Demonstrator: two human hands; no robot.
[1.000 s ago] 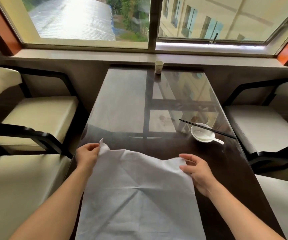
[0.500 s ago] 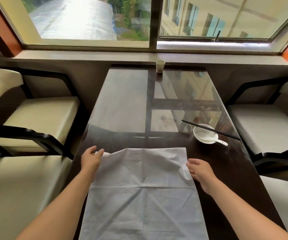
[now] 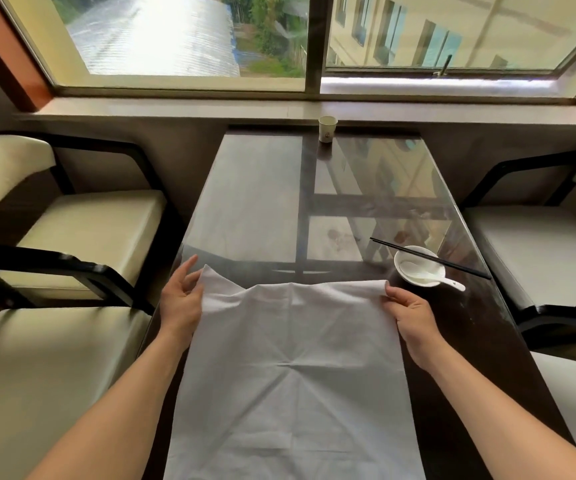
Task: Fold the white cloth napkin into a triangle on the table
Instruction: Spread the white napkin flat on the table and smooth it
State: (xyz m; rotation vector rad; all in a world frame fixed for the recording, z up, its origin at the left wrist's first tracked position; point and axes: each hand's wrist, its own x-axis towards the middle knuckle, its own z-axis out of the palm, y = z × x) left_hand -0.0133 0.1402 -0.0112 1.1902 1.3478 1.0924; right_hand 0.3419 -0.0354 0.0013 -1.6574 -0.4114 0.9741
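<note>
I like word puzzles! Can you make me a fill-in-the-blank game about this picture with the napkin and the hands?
1. The napkin is the colour ____.
2. The black chopsticks rest across the rim of the ____.
3. The left hand and the right hand each hold a far ____ of the napkin.
4. The cup stands at the end of the table nearest the ____.

Missing words: white; bowl; corner; window

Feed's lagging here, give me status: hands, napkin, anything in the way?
Left hand and right hand each pinch a far corner of the napkin. Napkin spread open, no triangle yet. Bowl with spoon and chopsticks sits right of it, apart.
</note>
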